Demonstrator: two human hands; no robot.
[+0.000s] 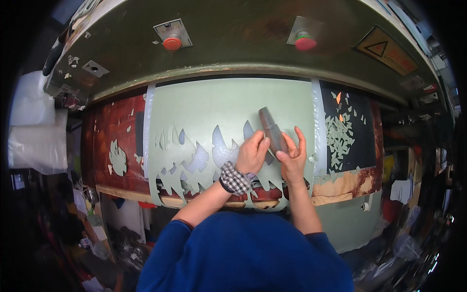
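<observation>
A long grey cutting die (273, 130), slightly smeared by motion, is tilted in front of me above a pale green sheet (204, 100). The closed fingertips of my left hand (252, 153) pinch at its left edge; a smaller piece between them could be hidden. My right hand (294, 160) holds its lower right side, thumb in front, with some fingers stretched upward. Blade-shaped holes (221, 146) run through the near half of the sheet, and its ragged front edge hangs in strips. A checked black-and-white band (236, 179) circles my left wrist.
Many small pale green cut pieces (339, 138) lie piled on a black board at the right. Larger scraps (117, 158) rest on the red board at the left. Across the far side stands a green machine beam (233, 44) with two red push buttons.
</observation>
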